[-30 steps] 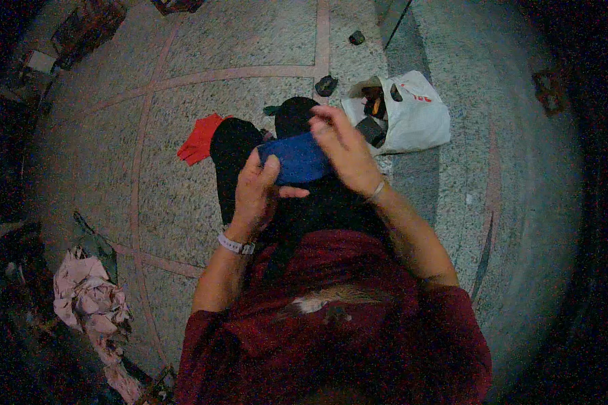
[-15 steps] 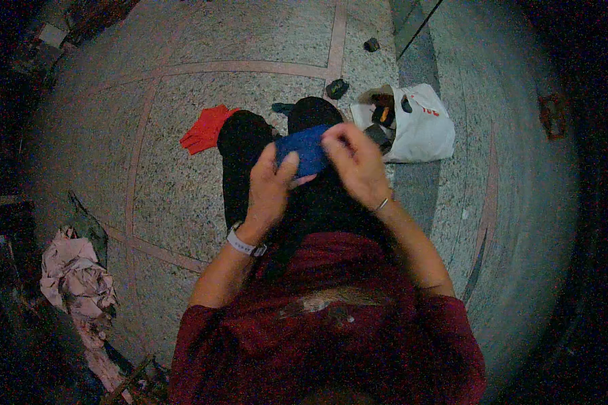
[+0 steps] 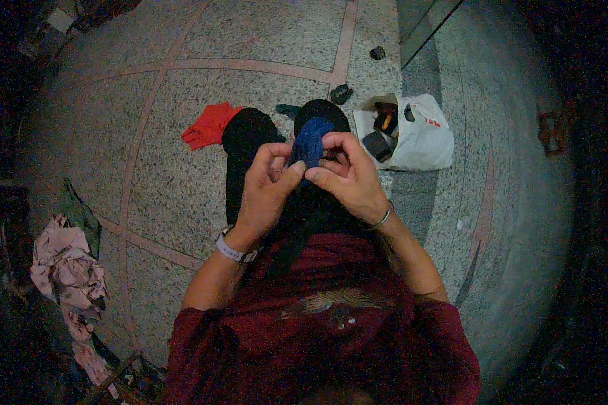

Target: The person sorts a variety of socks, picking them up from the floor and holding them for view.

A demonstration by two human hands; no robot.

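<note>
A small piece of dark blue cloth, bunched into a narrow upright shape, is held above my black-trousered knees. My left hand pinches its lower left side between thumb and fingers. On the other side, the curled fingers and thumb of my right hand grip its right edge. Both thumbs nearly meet at the cloth's lower end. Its exact kind cannot be made out. Beyond my left knee a bright red cloth is spread on the floor, partly hidden by the knee.
A white plastic bag lies open at the right, with dark items inside. Two dark bundles, a nearer one and a farther one, rest on the speckled floor. A teal cloth lies beyond my knees. Crumpled pinkish material is at the left.
The blue cloth was spread wider and flatter; now it is bunched narrow and upright. My right hand, blurred before near its upper right corner, has come down to grip its right side.
</note>
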